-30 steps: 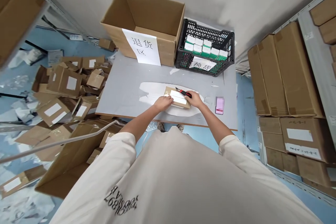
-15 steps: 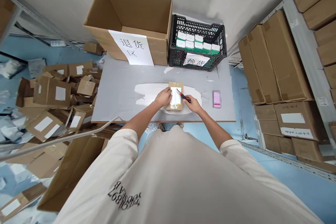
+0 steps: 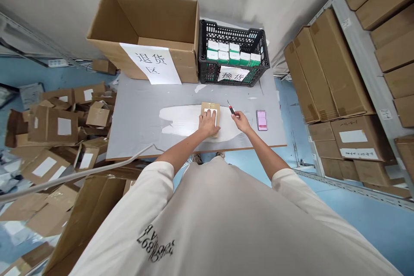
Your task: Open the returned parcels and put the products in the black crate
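Note:
A small brown package (image 3: 217,110) with a white label lies on the grey table, over a whitish worn patch. My left hand (image 3: 208,124) rests flat on top of it with the fingers spread, covering much of the label. To the right of the package, my right hand (image 3: 239,120) is closed round a red and black knife (image 3: 230,108), its thin tip pointing up and to the left, apart from the package. A pink phone-like item (image 3: 261,120) lies right of that hand.
A large open carton (image 3: 181,58) and a black crate (image 3: 233,76) holding several green-and-white boxes (image 3: 234,56) stand at the table's back. Cartons (image 3: 48,123) are piled at the left; shelves with cartons (image 3: 352,133) stand right. A pale tube (image 3: 106,167) crosses the lower left.
My left hand has moved from the package's left edge onto its top, fingers spreading. My right hand has drawn the knife away to the right. The view has shifted slightly.

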